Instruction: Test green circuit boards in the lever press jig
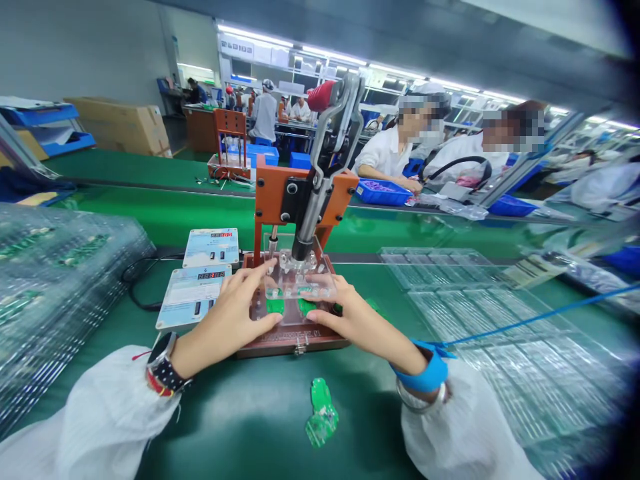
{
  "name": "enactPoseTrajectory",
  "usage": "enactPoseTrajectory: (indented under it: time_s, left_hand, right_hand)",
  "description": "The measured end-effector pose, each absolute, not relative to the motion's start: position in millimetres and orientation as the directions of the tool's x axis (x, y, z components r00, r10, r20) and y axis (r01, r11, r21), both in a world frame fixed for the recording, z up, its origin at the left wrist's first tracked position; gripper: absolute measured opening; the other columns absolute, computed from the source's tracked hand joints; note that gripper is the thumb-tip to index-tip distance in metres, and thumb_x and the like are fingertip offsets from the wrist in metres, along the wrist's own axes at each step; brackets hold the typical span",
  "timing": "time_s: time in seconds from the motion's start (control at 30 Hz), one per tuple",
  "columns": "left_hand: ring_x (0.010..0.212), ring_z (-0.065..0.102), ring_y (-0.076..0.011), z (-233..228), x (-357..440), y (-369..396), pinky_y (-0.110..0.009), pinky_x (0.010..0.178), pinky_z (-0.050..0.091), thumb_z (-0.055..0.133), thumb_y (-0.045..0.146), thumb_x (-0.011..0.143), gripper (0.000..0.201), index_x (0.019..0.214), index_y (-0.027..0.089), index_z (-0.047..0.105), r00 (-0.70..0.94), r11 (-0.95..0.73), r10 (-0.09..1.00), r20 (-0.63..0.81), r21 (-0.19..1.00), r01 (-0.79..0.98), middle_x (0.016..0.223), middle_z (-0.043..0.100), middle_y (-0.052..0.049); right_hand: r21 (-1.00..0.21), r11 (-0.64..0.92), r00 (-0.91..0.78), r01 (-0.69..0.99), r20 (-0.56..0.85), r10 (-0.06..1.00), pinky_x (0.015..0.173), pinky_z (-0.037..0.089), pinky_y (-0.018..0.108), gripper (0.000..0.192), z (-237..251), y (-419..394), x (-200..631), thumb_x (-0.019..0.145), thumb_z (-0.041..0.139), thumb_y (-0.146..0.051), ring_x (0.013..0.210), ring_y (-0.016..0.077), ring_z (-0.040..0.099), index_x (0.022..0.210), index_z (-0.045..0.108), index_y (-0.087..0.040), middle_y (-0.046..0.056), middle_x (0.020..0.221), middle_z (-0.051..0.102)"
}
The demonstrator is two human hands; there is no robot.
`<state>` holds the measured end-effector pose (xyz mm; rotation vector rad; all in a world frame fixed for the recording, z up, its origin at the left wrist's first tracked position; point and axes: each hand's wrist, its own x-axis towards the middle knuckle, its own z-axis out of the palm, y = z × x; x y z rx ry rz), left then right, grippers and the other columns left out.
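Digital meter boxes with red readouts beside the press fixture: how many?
2: the rear meter box left of the press fixture, and the front meter box by the left hand. None seems hidden.

A long factory hall runs back under rows of white strip lights [320, 52] on overhead racks. The left wall [75, 47] is plain grey, with a large cardboard box [125, 123] and blue trays [45, 120] against it. Green-matted benches [150, 167] stretch across the room, carrying blue bins [383, 192]. Seated co-workers in white coats [385, 153] face across the far bench; others stand near the back wall [264, 113]. The light is bright and even.
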<state>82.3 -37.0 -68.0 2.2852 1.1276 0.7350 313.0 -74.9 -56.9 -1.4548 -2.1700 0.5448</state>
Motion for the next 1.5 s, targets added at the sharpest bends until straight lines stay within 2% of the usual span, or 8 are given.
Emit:
enactPoseTrajectory:
  time_s: [0.1, 0.43, 0.77, 1.03, 1.13, 1.33, 1.4, 1.5]
  left_hand:
    - [0.119, 0.044, -0.0268, -72, 83, -36, -0.049, 0.104, 0.029, 0.059, 0.031, 0.083, 0.079, 0.147, 0.026, 0.014, 0.534, -0.547, 0.804, 0.263, 0.681, 0.488, 0.119, 0.057, -0.006]
    - [0.122, 0.042, -0.0280, -71, 79, -34, -0.052, 0.104, 0.029, 0.061, 0.030, 0.082, 0.075, 0.145, 0.030, 0.020, 0.552, -0.550, 0.795, 0.253, 0.684, 0.479, 0.124, 0.056, -0.007]
    - [0.125, 0.041, -0.0273, -74, 78, -34, -0.049, 0.106, 0.031, 0.059, 0.034, 0.082, 0.070, 0.143, 0.028, 0.026, 0.550, -0.532, 0.804, 0.225, 0.686, 0.497, 0.129, 0.053, -0.007]
    - [0.127, 0.040, -0.0294, -69, 77, -35, -0.048, 0.105, 0.033, 0.061, 0.037, 0.082, 0.072, 0.144, 0.029, 0.026, 0.536, -0.554, 0.804, 0.255, 0.650, 0.521, 0.135, 0.048, -0.009]
    - [0.128, 0.040, -0.0301, -56, 64, -28, -0.047, 0.105, 0.033, 0.062, 0.043, 0.080, 0.076, 0.145, 0.027, 0.025, 0.530, -0.570, 0.803, 0.274, 0.613, 0.547, 0.137, 0.046, -0.009]
    - [0.124, 0.045, -0.0328, -39, 14, 8, -0.047, 0.103, 0.033, 0.055, 0.057, 0.080, 0.061, 0.132, 0.027, 0.047, 0.619, -0.595, 0.782, 0.080, 0.392, 0.701, 0.134, 0.053, -0.008]
    - [0.124, 0.044, -0.0357, -44, 4, 22, -0.051, 0.102, 0.032, 0.056, 0.056, 0.077, 0.060, 0.128, 0.024, 0.052, 0.573, -0.555, 0.819, 0.018, 0.279, 0.784, 0.131, 0.055, -0.011]
    - [0.131, 0.035, -0.0389, -59, -2, 38, -0.055, 0.102, 0.029, 0.057, 0.052, 0.075, 0.064, 0.130, 0.020, 0.050, 0.525, -0.511, 0.851, -0.032, 0.185, 0.839, 0.136, 0.051, -0.015]
  right_hand:
    - [-0.577, 0.336, -0.298, 0.745, 0.163, 0.941, 0.105, 0.032, 0.053, 0.026, -60, -75, 313, 0.086, 0.060, -0.030, 0.128, 0.0272, 0.037, 0.112, 0.063, -0.028, 0.005, 0.137, 0.047]
    - [-0.396, 0.412, -0.366, 0.821, 0.190, 0.911, 0.105, 0.034, 0.054, 0.037, -50, -76, 315, 0.085, 0.061, -0.034, 0.131, 0.0291, 0.034, 0.122, 0.055, -0.029, 0.006, 0.138, 0.046]
    - [-0.587, 0.308, -0.215, 0.749, 0.225, 0.950, 0.099, 0.039, 0.049, 0.029, -62, -70, 310, 0.081, 0.067, -0.029, 0.119, 0.0259, 0.047, 0.109, 0.061, -0.027, 0.006, 0.122, 0.057]
    - [-0.293, 0.392, -0.323, 0.872, 0.258, 0.911, 0.101, 0.036, 0.057, 0.031, -56, -79, 306, 0.088, 0.057, -0.029, 0.128, 0.0322, 0.038, 0.118, 0.060, -0.025, 0.010, 0.133, 0.050]
    - [-0.397, 0.405, -0.288, 0.823, 0.324, 0.901, 0.096, 0.045, 0.049, 0.026, -43, -74, 328, 0.092, 0.048, -0.028, 0.113, 0.0248, 0.055, 0.113, 0.062, -0.023, 0.009, 0.119, 0.061]
    - [-0.644, 0.433, 0.156, 0.631, 0.652, 0.742, 0.083, 0.053, 0.031, 0.025, 53, -22, 348, 0.094, 0.046, -0.029, 0.096, 0.0156, 0.065, 0.109, 0.062, -0.017, 0.008, 0.101, 0.070]
    - [-0.789, 0.409, 0.175, 0.458, 0.532, 0.829, 0.081, 0.054, 0.026, 0.034, 94, 1, 324, 0.099, 0.032, -0.031, 0.098, 0.0129, 0.066, 0.117, 0.056, -0.015, 0.007, 0.106, 0.068]
    - [-0.927, 0.189, -0.056, 0.325, 0.180, 0.982, 0.075, 0.056, 0.022, 0.050, 144, 20, 281, 0.098, 0.018, -0.044, 0.095, 0.0123, 0.067, 0.118, 0.052, -0.013, 0.002, 0.100, 0.069]
